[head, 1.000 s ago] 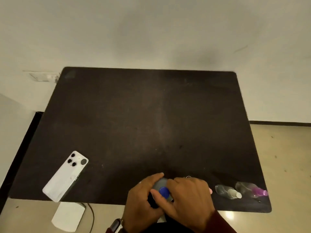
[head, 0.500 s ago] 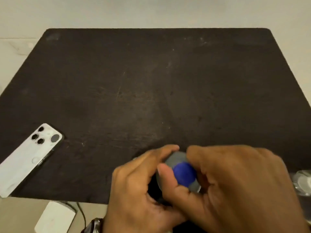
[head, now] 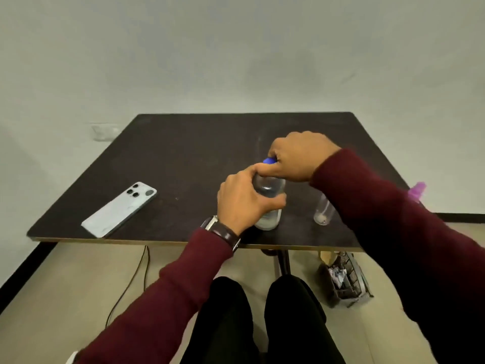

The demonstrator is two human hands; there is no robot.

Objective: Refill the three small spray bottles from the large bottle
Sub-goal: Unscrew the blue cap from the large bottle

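The large clear bottle (head: 270, 190) stands upright near the front edge of the dark table (head: 199, 153). My left hand (head: 245, 202) grips its body from the left. My right hand (head: 296, 156) pinches its blue cap (head: 269, 161) from above. To the right, a small clear spray bottle (head: 323, 212) stands on the table, its top hidden behind my right sleeve. A second small bottle shows only its pink spray top (head: 417, 189) past the sleeve. A third small bottle is not visible.
A white phone (head: 119, 209) lies face down at the table's front left. Under the table on the right stands a dark crate (head: 346, 281) with scraps inside. A cable (head: 136, 269) runs over the floor. My legs are below the front edge.
The view has pulled back and tilted up from a close top-down look. Both hands stay on the large bottle and its blue cap. The small bottles now appear upright rather than lying down.
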